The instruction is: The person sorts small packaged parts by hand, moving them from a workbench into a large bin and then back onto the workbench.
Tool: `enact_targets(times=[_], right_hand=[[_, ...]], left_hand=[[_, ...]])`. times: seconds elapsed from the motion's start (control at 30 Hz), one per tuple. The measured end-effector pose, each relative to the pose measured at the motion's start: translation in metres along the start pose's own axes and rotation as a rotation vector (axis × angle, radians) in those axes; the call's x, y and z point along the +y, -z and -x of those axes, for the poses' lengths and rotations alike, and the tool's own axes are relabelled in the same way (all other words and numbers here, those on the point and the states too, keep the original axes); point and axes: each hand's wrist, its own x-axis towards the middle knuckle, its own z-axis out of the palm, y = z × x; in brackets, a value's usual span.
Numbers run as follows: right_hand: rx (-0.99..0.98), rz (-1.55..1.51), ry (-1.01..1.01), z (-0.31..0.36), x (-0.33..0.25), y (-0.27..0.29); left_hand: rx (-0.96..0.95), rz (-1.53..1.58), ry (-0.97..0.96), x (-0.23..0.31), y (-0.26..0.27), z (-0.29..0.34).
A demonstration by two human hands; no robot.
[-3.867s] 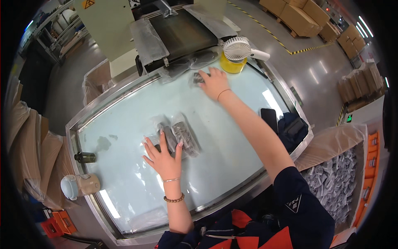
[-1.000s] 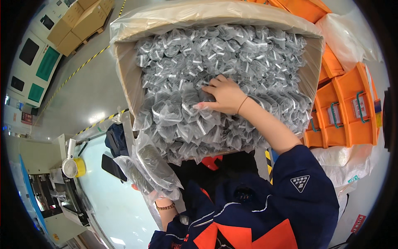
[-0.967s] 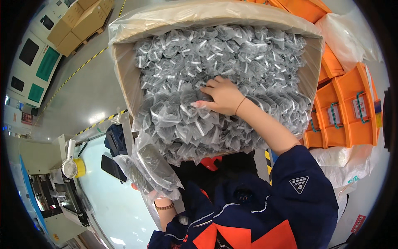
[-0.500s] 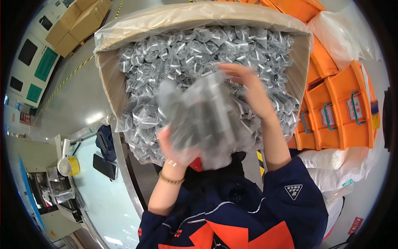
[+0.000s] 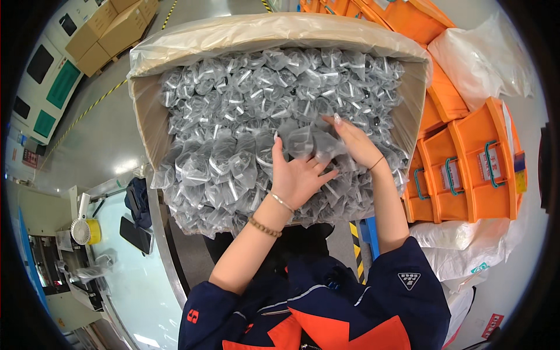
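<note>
A large carton [image 5: 149, 125] lined with clear film holds rows of clear plastic bags [image 5: 233, 169]. Greyish items show dimly inside them, their kind unclear, and white strips catch the light. Near the middle of the pile, my left hand [image 5: 296, 179] rests against the bags with its fingers spread and palm turned up. Opposite it, my right hand [image 5: 360, 146] reaches in from the right, fingers stretched out along the bags. Between the two hands sits a small group of bags [image 5: 303, 140], touched by both but not gripped.
Orange bins [image 5: 461, 169] with green handles stand at the right, white plastic sacks [image 5: 452, 236] below them. At the left, a glass-topped table [image 5: 131, 286] carries a phone [image 5: 135, 235] and small fan [image 5: 81, 230]. Brown cartons [image 5: 119, 35] are stacked far left.
The bundle of bags that was held up between my hands is now down among the others in the carton. Both hands have loosened, and my left hand has moved right and up.
</note>
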Motion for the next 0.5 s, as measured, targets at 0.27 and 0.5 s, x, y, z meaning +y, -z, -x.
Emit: enact_targets(times=[0.27, 0.5], right_hand=[[-0.008, 0.687, 0.418, 0.008, -0.026, -0.038], [-0.025, 0.88, 0.436, -0.019, -0.016, -0.052]], left_hand=[[0.129, -0.218, -0.006, -0.007, 0.002, 0.064], [0.02, -0.465, 0.162, -0.002, 0.046, 0.115]])
